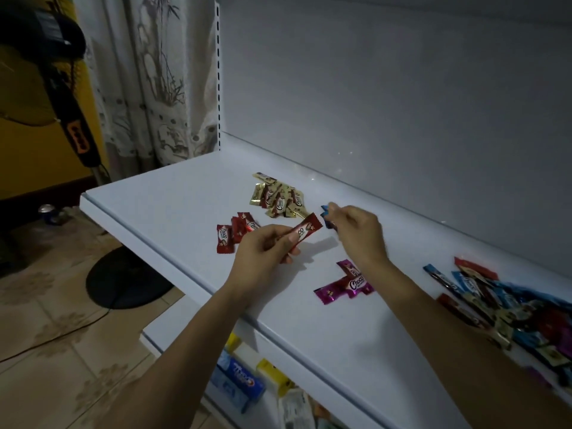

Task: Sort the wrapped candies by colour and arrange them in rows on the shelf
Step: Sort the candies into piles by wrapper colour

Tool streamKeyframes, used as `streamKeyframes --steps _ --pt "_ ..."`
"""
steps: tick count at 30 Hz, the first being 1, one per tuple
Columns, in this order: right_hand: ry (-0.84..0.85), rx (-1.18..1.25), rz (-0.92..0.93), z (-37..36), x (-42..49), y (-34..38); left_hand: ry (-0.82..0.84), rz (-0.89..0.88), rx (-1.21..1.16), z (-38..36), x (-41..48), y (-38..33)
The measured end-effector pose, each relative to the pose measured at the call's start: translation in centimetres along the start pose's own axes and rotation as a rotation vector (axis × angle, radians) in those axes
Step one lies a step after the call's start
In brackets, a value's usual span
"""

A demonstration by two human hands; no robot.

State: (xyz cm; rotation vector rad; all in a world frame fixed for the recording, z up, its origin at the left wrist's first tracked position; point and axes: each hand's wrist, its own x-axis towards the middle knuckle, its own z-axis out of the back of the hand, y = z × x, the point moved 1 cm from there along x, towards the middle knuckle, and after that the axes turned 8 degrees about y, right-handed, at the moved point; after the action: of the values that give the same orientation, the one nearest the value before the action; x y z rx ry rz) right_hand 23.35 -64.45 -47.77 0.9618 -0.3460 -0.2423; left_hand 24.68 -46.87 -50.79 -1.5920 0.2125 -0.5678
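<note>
The left hand (266, 249) is pinching a red candy (305, 232), the right hand (356, 233) is pinching blue candy (325, 212) - I'd be laying red flat beside the red group (235, 235), blue starting apart.

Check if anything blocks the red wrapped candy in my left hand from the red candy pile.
Nothing visible does. The left hand holds the red wrapped candy close beside the red candy pile.

"Choco" stands in white script on the gold-wrapped candies (277, 198), the red-wrapped candies (238, 232) and the purple-wrapped candies (349, 281) on the shelf (173, 193). The red candy (305, 232) pinched in the left hand (263, 252) shows only "co". Lettering on the blue box (238, 379) below is too blurred to read.
</note>
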Motion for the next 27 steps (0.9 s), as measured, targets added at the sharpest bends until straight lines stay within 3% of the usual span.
streamKeyframes --steps 2,4,9,12,14,17,24,27 --pt "0.241 0.118 0.000 -1.1 -1.9 2.4 -0.003 -0.026 0.004 0.0 -0.1 -0.1" --pt "0.371 0.218 -0.019 -2.1 -2.8 3.4 -0.011 -0.062 0.080 -0.1 -0.3 -0.1" --pt "0.231 0.445 -0.186 -3.8 -1.8 2.8 -0.030 -0.040 0.453 0.3 -0.6 -0.2" --pt "0.255 0.332 -0.166 -5.2 -0.8 2.9 -0.088 -0.141 0.878 3.1 -0.2 -0.2" --pt "0.307 0.220 -0.151 -5.9 -0.1 3.1 -0.109 -0.097 1.028 5.2 0.2 0.6" --pt "0.382 0.081 -0.180 -6.6 0.8 2.8 -0.083 -0.004 1.041 6.4 0.3 1.5" --pt "0.360 -0.346 -0.056 -8.7 1.6 2.7 0.038 0.106 1.229 6.0 1.0 2.4" --pt "0.399 -0.370 -0.015 -8.7 1.4 2.8 0.050 0.130 1.217 6.1 1.1 2.5"
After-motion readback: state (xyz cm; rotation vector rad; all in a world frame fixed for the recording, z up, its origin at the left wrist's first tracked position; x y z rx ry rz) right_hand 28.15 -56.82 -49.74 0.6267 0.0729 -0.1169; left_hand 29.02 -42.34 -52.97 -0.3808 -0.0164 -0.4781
